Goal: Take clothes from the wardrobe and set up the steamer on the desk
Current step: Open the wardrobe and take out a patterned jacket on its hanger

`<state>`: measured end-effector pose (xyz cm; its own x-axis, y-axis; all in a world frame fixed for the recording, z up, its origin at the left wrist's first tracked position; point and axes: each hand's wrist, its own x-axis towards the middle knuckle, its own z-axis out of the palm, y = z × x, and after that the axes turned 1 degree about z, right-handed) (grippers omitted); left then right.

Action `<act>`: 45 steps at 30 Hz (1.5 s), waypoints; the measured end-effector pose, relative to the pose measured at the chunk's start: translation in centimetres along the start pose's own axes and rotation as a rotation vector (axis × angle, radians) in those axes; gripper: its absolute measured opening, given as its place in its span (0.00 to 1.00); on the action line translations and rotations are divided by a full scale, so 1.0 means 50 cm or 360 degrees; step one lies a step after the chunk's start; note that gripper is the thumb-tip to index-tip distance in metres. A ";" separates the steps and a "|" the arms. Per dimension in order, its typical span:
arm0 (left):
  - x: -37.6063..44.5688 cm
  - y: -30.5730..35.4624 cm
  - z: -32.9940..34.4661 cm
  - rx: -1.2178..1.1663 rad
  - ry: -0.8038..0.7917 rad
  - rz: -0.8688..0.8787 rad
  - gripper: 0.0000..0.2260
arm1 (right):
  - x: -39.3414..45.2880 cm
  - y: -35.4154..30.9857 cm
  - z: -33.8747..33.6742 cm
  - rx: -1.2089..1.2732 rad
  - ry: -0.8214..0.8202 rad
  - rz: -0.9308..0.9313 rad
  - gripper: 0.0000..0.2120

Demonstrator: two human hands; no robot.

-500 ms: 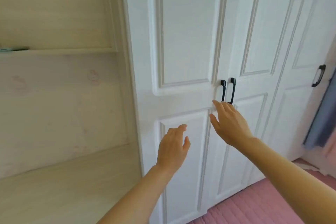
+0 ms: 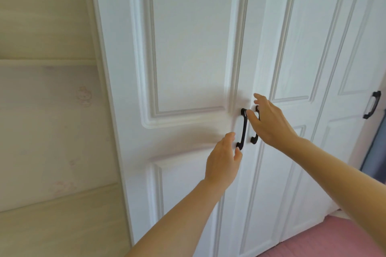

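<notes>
Since half a second ago both my hands have risen to the two black handles in the middle of the white wardrobe (image 2: 188, 48): my left hand (image 2: 222, 165), fingers relaxed and holding nothing, sits at the foot of the left handle (image 2: 243, 129), and my right hand (image 2: 269, 122) spreads loosely over the right handle (image 2: 255, 139) without curling round it. Both handles run upright, long axis vertical, on closed doors. My right hand covers most of its handle, and a third handle (image 2: 371, 104) stands far right.
</notes>
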<state>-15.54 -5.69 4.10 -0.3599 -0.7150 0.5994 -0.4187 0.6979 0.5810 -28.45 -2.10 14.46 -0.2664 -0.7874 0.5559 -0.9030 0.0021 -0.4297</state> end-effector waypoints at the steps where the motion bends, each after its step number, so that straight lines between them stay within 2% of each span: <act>1: 0.011 0.004 0.008 -0.0053 -0.0003 -0.0025 0.18 | 0.009 0.000 -0.002 0.0015 0.0004 -0.0013 0.25; 9: 0.054 0.039 0.034 -0.0354 -0.0020 -0.0166 0.21 | 0.061 0.000 -0.014 0.0291 -0.0039 0.0050 0.27; 17: 0.032 0.071 0.053 -0.0368 0.0008 -0.0154 0.27 | 0.086 -0.023 -0.036 0.0515 -0.0066 0.0218 0.26; 26: -0.027 0.101 0.046 -0.0305 0.0026 -0.0062 0.23 | 0.051 -0.029 -0.070 0.0800 0.0015 0.0308 0.16; 34: -0.137 0.155 0.009 -0.0293 0.0156 -0.0009 0.21 | -0.047 -0.049 -0.126 0.0798 0.0092 0.0306 0.19; 36: -0.160 0.162 0.000 -0.0254 0.0188 0.0054 0.20 | -0.076 -0.060 -0.140 0.0771 0.0134 0.0293 0.18; 41: -0.215 0.157 -0.033 0.0145 0.0376 0.0447 0.20 | -0.157 -0.097 -0.159 0.0751 0.0341 0.0270 0.15; 45: -0.276 0.174 -0.070 0.0280 0.0348 0.0575 0.28 | -0.223 -0.140 -0.184 0.0723 0.0408 0.0282 0.15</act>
<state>-11.31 10.41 2.78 -0.3322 -0.3879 0.8598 -0.4409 0.8697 0.2220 -22.26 12.37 17.82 -0.5262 -0.6235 0.5782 -0.6154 -0.1900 -0.7650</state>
